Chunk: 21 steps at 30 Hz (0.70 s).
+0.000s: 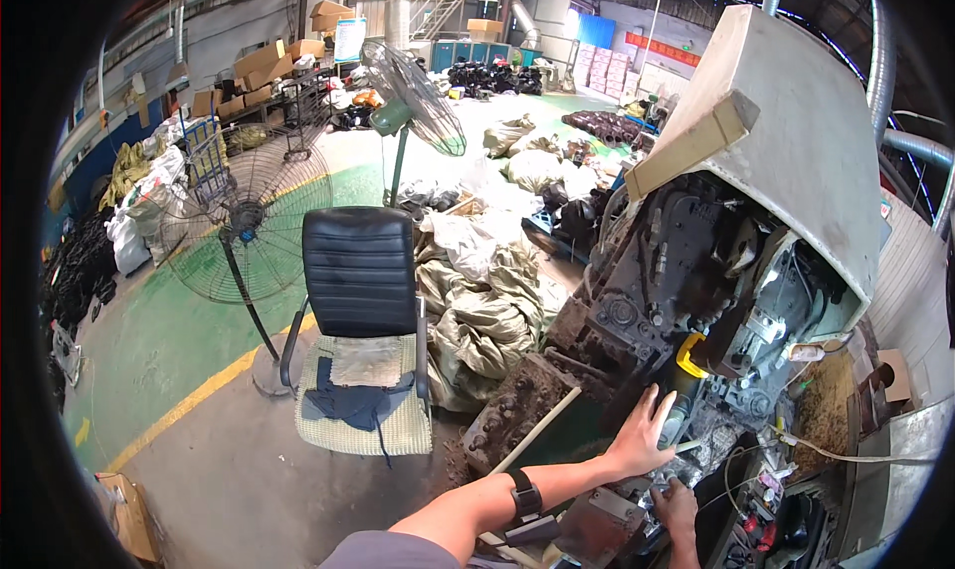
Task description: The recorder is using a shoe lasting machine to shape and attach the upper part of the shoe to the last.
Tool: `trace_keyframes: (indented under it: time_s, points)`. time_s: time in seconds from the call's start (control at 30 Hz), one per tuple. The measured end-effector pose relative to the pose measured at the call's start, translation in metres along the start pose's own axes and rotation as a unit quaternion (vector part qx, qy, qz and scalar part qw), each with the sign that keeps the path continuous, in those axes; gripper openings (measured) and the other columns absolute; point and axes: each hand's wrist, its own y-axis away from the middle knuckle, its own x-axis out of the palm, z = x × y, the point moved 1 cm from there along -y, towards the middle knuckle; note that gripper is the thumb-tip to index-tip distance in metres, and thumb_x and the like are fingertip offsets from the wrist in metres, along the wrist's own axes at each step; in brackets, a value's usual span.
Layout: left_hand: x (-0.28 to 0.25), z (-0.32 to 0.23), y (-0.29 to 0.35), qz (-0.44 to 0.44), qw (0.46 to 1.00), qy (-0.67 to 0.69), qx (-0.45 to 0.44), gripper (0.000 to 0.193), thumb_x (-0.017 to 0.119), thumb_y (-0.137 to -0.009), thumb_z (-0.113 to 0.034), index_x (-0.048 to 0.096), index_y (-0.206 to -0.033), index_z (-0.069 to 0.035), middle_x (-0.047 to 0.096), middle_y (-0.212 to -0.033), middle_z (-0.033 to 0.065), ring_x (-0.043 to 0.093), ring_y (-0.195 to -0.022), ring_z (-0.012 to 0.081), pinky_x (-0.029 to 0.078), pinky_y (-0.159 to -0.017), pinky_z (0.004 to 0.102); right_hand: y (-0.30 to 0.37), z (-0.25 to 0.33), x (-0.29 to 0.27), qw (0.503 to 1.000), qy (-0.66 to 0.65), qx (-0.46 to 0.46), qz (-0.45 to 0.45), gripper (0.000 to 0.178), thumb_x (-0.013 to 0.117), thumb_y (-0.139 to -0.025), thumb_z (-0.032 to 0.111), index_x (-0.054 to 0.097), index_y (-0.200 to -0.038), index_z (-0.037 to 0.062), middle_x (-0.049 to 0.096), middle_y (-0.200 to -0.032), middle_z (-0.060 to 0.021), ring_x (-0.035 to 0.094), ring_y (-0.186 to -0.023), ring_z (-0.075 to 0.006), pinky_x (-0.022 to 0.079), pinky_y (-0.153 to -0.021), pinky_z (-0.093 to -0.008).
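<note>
My left hand [642, 442], with a black watch [524, 493] on its wrist, reaches forward to the machine [617, 315]. Its fingers are stretched out and apart, beside a dark cylindrical part with a yellow collar [688, 356]. Whether the fingertips touch that part, I cannot tell. Closer to me, my right hand [678, 509] is closed, fingers curled down over the machine's front. Whatever it may hold is hidden. Crumpled silvery foil [711, 440] lies to the right of both hands. A grimy metal block [602, 519] is just left of my right hand.
A large pale hood [786, 161] overhangs the machine. A black office chair [358, 271] stands to the left, with two standing fans [246, 221] behind it. Beige sacks [477, 320] are heaped between chair and machine. A cable [846, 457] runs along the right.
</note>
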Motion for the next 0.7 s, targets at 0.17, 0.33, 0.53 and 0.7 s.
trace_keyframes:
  time_s: [0.17, 0.33, 0.53, 0.7]
  points:
    - [0.000, 0.002, 0.001, 0.002, 1.000, -0.001, -0.007, 0.100, 0.076, -0.080, -0.026, 0.018, -0.158, -0.004, 0.019, -0.157, 0.0381, 0.023, -0.146, 0.0521, 0.024, -0.122, 0.0496, 0.000, 0.003, 0.000, 1.000, -0.009, 0.003, -0.018, 0.039, 0.078, -0.082, 0.034, 0.068, -0.105, 0.0037, 0.076, -0.087, -0.0128, 0.073, -0.084, -0.0369, 0.057, -0.079, -0.0484]
    - [-0.003, 0.000, 0.006, 0.005, 1.000, -0.004, -0.009, 0.100, 0.076, -0.080, -0.026, 0.018, -0.158, -0.005, 0.019, -0.158, 0.0367, 0.023, -0.147, 0.0512, 0.024, -0.123, 0.0490, 0.005, 0.003, 0.003, 0.999, -0.022, -0.002, -0.033, 0.037, 0.078, -0.082, 0.033, 0.068, -0.104, 0.0044, 0.076, -0.088, -0.0131, 0.073, -0.083, -0.0371, 0.057, -0.077, -0.0486]
    - [0.001, -0.002, 0.004, 0.012, 1.000, 0.018, 0.002, 0.099, 0.076, -0.076, -0.028, 0.024, -0.156, -0.002, 0.022, -0.155, 0.0393, 0.025, -0.145, 0.0530, 0.025, -0.122, 0.0497, 0.011, -0.003, 0.003, 0.998, -0.035, 0.010, -0.058, 0.034, 0.075, -0.083, 0.035, 0.070, -0.098, 0.0045, 0.074, -0.082, -0.0175, 0.071, -0.081, -0.0403, 0.056, -0.076, -0.0514]
    - [-0.008, 0.007, 0.000, -0.010, 1.000, -0.015, 0.002, 0.095, 0.081, -0.078, -0.031, 0.030, -0.152, 0.004, 0.030, -0.153, 0.0390, 0.032, -0.144, 0.0496, 0.028, -0.120, 0.0474, -0.001, 0.008, 0.008, 0.996, -0.045, 0.012, -0.082, 0.036, 0.068, -0.087, 0.040, 0.071, -0.093, 0.0043, 0.072, -0.087, -0.0220, 0.069, -0.087, -0.0427, 0.054, -0.080, -0.0535]
